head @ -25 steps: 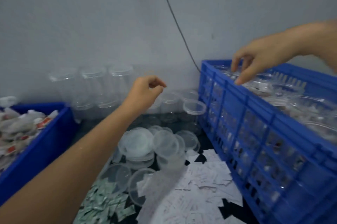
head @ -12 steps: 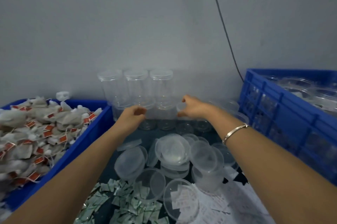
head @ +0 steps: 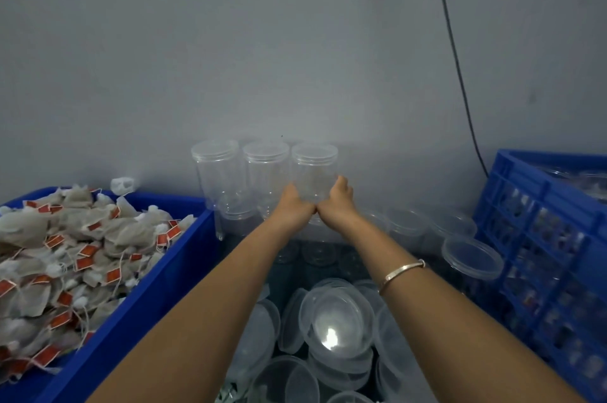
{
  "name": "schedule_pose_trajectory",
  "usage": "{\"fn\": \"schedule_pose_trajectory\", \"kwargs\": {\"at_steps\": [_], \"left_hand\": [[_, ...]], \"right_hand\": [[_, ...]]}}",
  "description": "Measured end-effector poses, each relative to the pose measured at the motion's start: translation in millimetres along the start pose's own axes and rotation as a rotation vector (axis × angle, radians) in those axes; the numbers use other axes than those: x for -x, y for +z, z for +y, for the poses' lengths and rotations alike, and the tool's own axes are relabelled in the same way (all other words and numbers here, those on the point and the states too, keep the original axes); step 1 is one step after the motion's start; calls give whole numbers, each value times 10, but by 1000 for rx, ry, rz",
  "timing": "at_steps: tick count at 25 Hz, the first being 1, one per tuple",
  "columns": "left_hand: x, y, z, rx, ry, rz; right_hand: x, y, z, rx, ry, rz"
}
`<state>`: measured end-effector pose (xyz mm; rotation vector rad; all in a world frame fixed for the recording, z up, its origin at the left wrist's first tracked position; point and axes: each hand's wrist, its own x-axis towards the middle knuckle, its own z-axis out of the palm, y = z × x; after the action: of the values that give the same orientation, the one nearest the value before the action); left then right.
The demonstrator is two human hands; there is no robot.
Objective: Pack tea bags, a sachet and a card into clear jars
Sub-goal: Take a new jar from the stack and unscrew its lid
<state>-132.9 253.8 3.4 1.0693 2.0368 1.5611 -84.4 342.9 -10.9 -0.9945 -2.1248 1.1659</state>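
Observation:
Three clear lidded jars stand stacked on other jars against the grey wall. Both hands reach to the rightmost upper jar [head: 313, 172]. My left hand [head: 294, 202] grips its lower left side and my right hand [head: 338, 199] grips its lower right side, heels of the hands touching below it. The other two upper jars [head: 239, 169] stand just left of it. Tea bags [head: 62, 255] with red tags fill a blue bin at the left. Sachets and cards are out of view.
Loose clear lids [head: 338, 320] lie piled between my forearms near the bottom. More lidded jars [head: 460, 245] stand at the right beside a blue crate [head: 551, 238]. The blue bin's wall [head: 157, 291] borders my left arm. A black cable [head: 456, 67] hangs down the wall.
The right hand came over from the blue crate to the jar stack. Both hands moved forward and up and closed around the rightmost upper jar. The camera turned left.

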Motion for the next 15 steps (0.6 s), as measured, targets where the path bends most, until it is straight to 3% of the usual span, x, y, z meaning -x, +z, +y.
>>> {"fn": "schedule_pose_trajectory", "kwargs": {"at_steps": [8,15], "left_hand": [[229,7,9,113,-21,27],[1269,-85,-9,95,41,103]], "right_hand": [[313,-106,44,-106,-150,177],[1271,-302,82,-205,-146,141]]}}
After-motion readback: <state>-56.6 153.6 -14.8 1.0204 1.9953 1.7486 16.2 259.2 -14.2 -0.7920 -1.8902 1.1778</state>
